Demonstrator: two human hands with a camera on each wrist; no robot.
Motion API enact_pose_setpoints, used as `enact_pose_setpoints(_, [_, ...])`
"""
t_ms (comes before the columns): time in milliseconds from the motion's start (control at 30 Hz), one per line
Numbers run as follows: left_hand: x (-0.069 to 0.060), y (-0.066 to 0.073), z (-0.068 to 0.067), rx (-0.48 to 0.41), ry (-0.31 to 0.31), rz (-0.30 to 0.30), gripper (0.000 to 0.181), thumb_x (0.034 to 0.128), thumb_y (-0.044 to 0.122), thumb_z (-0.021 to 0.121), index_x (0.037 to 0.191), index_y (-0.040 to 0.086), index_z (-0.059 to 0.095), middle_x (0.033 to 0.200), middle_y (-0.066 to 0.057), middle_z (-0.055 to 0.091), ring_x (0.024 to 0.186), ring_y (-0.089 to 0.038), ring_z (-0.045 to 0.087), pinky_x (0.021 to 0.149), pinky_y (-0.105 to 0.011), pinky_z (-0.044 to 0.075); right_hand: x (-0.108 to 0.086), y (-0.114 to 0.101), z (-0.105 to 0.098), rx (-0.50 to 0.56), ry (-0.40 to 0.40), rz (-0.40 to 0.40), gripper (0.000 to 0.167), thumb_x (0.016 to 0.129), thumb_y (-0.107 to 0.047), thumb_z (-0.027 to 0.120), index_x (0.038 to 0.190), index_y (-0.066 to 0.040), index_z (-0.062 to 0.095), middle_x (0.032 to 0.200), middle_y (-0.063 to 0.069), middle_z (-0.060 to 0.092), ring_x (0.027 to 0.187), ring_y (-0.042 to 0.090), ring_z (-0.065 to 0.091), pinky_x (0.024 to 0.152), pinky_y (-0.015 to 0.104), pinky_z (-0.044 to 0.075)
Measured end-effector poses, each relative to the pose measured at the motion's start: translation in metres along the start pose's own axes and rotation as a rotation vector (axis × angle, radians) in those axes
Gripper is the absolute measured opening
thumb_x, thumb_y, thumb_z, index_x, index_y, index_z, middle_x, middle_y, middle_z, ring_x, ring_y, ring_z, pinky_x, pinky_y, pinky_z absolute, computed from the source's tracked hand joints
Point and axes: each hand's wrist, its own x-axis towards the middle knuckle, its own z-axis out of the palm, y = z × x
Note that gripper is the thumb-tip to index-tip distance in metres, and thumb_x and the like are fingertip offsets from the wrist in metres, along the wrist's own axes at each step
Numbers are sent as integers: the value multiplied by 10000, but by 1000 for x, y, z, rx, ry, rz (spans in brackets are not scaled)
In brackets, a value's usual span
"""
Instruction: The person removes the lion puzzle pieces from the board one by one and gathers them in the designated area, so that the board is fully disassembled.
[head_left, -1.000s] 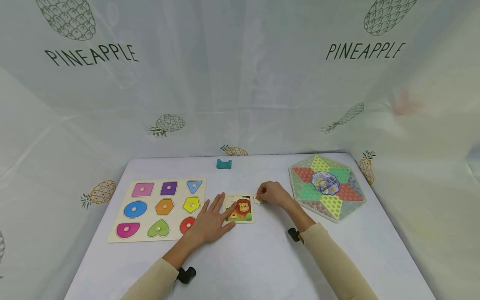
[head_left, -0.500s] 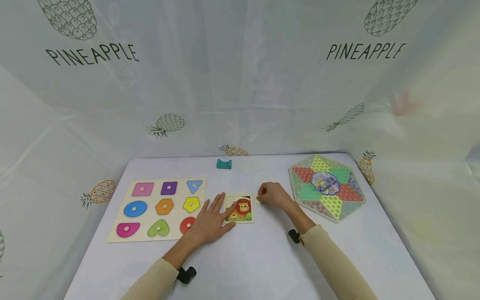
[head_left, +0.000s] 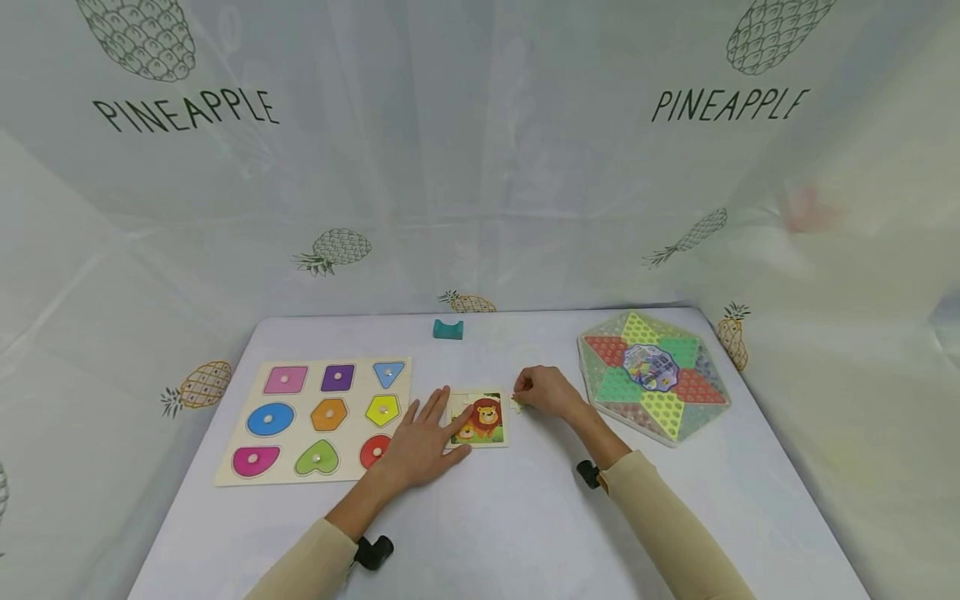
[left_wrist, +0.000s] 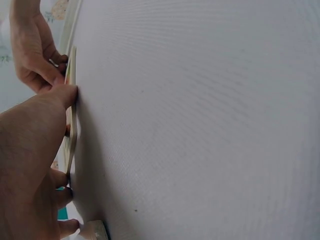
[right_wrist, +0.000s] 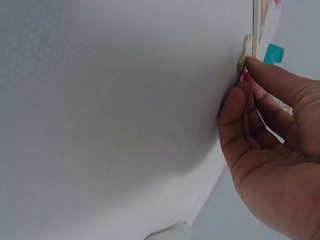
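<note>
Bearing the word PINEAPPLE twice in dark capitals, a pale, creased curtain [head_left: 480,200] with outlined pineapples rose behind a white table [head_left: 517,525]. A scalloped label [head_left: 651,367] marked the centre of the hexagonal game board [head_left: 617,383] at right; its lettering was too small to read. This board looked glossy, with a star of red, green and yellow points. At left lay a thin, flat shape board [head_left: 303,400], wood-coloured, whose knobbed inserts included a purple square, an orange hexagon and a green heart. A teal block [head_left: 447,330] with a concave top stood near the far edge.

Between the two boards lay the task's square lion puzzle [head_left: 489,417], pale-rimmed and thin in profile, with a pale patch at its upper left. The left hand [head_left: 423,446] was spread wide, its forefinger across the picture and its thumb against the near edge. The right hand [head_left: 547,390] held a narrow pinch on a small, irregular puzzle piece [head_left: 517,406] just beside the puzzle's right edge. Beige sleeves [head_left: 675,525] covered both forearms.
</note>
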Motion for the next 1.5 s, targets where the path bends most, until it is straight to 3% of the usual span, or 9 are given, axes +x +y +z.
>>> enact_pose_setpoints(400, [0,-2,3,3,24,8,691,970,639,486,1579,361,315,1659,-171,213,1537,-336,186,1186,-620,230,1,0,-1,-7,-7,-25,103,917,-196,744,878,-119,687,794,-25,641,697,121,544,617,264,453])
enact_pose_setpoints(833, [7,1,2,-37,5,46,716,960,656,490,1584,364,295,1672,-180,148,1548,-350,122,1213,-587,182,10,-27,1,59,-98,-174,116,973,-113,643,1014,-87,748,902,-22,678,797,125,563,705,272,506])
enact_pose_setpoints(1033, [13,6,1,-75,0,89,709,969,667,456,1579,329,329,1675,-186,126,1548,-363,109,1208,-601,179,16,-42,12,0,-148,-234,186,988,-76,611,1078,-88,773,1000,18,694,844,133,564,760,303,513])
enact_pose_setpoints(1233, [17,6,4,-42,-33,82,702,977,659,446,1582,327,317,1678,-176,120,1554,-347,79,1208,-602,177,17,-51,22,-85,-184,-314,248,991,-38,581,1161,-66,760,1007,51,685,832,119,544,752,272,501])
enact_pose_setpoints(1500, [18,6,1,-25,-28,83,690,978,662,442,1557,290,391,1674,-174,145,1551,-345,105,1203,-603,194,18,-54,27,-151,-165,-349,312,978,-15,550,1204,-95,749,1002,26,655,824,103,520,729,233,487])
